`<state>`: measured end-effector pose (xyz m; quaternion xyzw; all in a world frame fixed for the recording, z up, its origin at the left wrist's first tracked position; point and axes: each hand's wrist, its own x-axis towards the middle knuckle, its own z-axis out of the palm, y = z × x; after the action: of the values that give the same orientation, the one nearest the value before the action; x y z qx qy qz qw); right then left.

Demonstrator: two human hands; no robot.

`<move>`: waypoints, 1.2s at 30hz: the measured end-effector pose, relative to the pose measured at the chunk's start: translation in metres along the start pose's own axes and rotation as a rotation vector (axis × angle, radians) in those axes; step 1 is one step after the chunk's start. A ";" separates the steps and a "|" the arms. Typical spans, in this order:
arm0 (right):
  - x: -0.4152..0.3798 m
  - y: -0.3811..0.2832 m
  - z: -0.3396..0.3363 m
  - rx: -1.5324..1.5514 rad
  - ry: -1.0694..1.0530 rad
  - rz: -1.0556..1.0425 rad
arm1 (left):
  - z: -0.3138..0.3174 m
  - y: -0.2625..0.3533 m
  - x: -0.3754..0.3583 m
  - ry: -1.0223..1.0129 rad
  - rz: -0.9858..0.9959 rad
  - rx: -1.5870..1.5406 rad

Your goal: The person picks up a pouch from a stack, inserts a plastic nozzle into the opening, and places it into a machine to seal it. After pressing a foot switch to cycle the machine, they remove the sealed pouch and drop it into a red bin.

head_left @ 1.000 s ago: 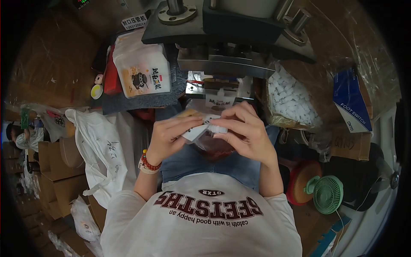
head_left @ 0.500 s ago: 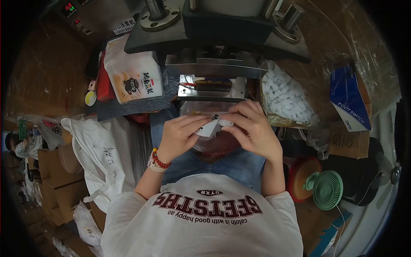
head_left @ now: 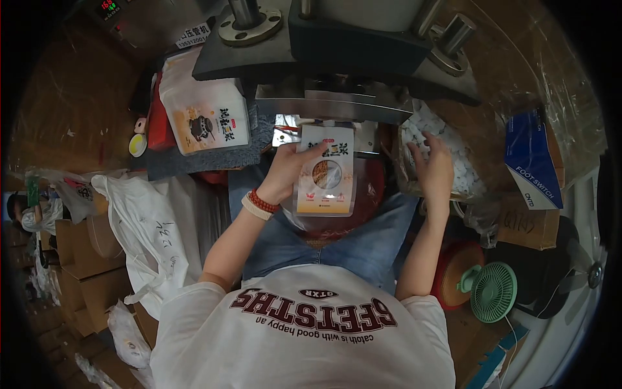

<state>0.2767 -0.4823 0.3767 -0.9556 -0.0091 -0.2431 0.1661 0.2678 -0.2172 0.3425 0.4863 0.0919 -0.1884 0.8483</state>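
Observation:
A printed pouch [head_left: 326, 178] with a round window hangs from my left hand [head_left: 285, 170], its thumb across the front near the top. The pouch's upper edge is close to the metal jaw of the press [head_left: 330, 104]. My right hand [head_left: 433, 165] is over the box of small white plastic pieces [head_left: 453, 168], fingers apart, with nothing visible between them. To the left, a stack of similar printed pouches [head_left: 210, 126] rests on a grey cloth [head_left: 201, 159].
A blue and white foot switch box [head_left: 532, 159] stands at the right above a cardboard box [head_left: 541, 228]. Lower down is a green fan [head_left: 494, 292]. A white sack [head_left: 155, 236] lies at the left, beside cardboard boxes [head_left: 91, 249].
My right hand has let go near the pouch and moved right to the white pieces. My left hand now holds the pouch up flat, its printed front in view. The camera view has shifted slightly.

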 end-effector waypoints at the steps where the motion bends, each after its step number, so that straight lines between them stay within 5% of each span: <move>1: -0.002 0.007 0.012 0.000 -0.004 -0.001 | -0.002 0.002 0.003 -0.021 -0.023 -0.010; 6: -0.002 0.021 0.025 0.074 -0.189 -0.020 | -0.005 -0.001 0.003 0.026 -0.002 0.085; 8: -0.003 0.017 0.019 0.106 -0.042 -0.001 | -0.016 0.004 0.003 -0.002 0.036 0.155; 10: -0.003 0.010 0.008 0.140 0.100 0.012 | -0.036 0.023 -0.011 0.324 0.364 0.819; 12: -0.009 0.000 -0.004 0.418 0.155 0.156 | -0.053 0.038 -0.029 0.886 0.779 1.905; 13: -0.014 -0.005 -0.006 0.420 0.155 0.159 | -0.073 0.036 -0.037 0.784 0.747 1.899; 14: -0.020 -0.012 -0.008 0.738 0.069 0.212 | -0.093 0.029 -0.044 0.783 0.744 1.902; 15: -0.024 -0.020 -0.010 1.056 -0.021 0.261 | -0.112 0.020 -0.050 0.618 0.693 1.960; 16: -0.026 -0.032 -0.012 1.059 -0.014 0.262 | -0.119 0.019 -0.056 0.448 0.644 2.011; 18: -0.034 -0.061 -0.020 1.357 -0.115 0.149 | -0.125 0.015 -0.070 0.389 0.733 1.927; 20: -0.042 -0.083 -0.024 1.509 -0.210 0.094 | -0.119 0.011 -0.076 0.457 0.700 1.493; 22: -0.049 -0.100 -0.018 1.327 -0.148 -0.082 | -0.087 0.016 -0.079 0.516 0.657 1.281; 24: -0.049 -0.118 -0.007 1.153 -0.043 -0.230 | -0.061 0.022 -0.083 0.379 0.831 1.167; 27: -0.044 -0.124 0.011 0.866 -0.054 -0.520 | -0.031 0.025 -0.088 0.191 0.967 1.263; 29: -0.044 -0.123 0.009 0.954 -0.064 -0.577 | -0.018 0.026 -0.092 0.178 1.029 1.293; 32: -0.040 -0.113 -0.004 1.069 -0.123 -0.573 | -0.009 0.025 -0.093 -0.021 0.913 1.121; 34: -0.036 -0.107 -0.006 0.906 -0.144 -0.426 | -0.003 0.018 -0.084 -0.096 0.575 0.926; 35: -0.037 -0.104 -0.008 0.906 -0.143 -0.427 | -0.001 0.015 -0.075 -0.096 0.577 0.927; 36: -0.037 -0.101 -0.010 0.878 -0.100 -0.253 | 0.000 0.009 -0.062 -0.078 0.316 0.732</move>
<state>0.2294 -0.3874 0.3992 -0.7968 -0.2358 -0.1880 0.5236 0.2147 -0.1987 0.3708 0.7569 -0.0894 -0.0943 0.6405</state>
